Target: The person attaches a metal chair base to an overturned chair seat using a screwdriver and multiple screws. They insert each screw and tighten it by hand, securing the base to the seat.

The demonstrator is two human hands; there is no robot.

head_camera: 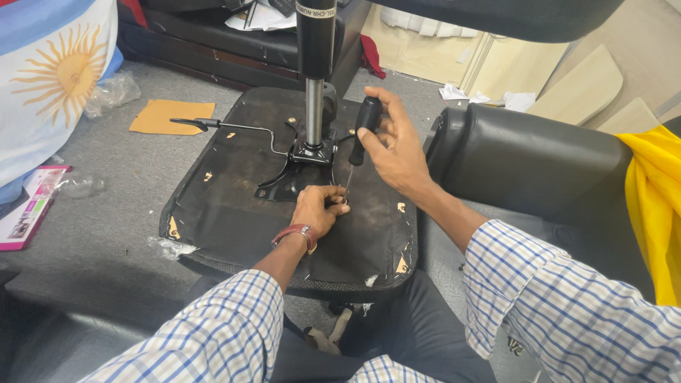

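A grey carpeted floor (pixel 92 241) carries scraps of clear plastic and a tan paper sheet (pixel 170 115). An upturned chair seat (pixel 234 213), black fabric underside, lies flat at the centre, with its metal gas cylinder (pixel 314 106) standing upright from a black plate. The right hand (pixel 394 145) is closed around a black-handled screwdriver (pixel 362 135), its tip down on the seat. The left hand (pixel 317 209) pinches 1 small fitting at the tip.

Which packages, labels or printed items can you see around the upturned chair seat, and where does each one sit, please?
Label: white band round the black gas cylinder, top centre.
Printed booklet: flat on the floor, far left, pink-edged rectangle.
Clear plastic wrapper: crumpled, upper left floor.
Brown envelope: flat, left of the seat.
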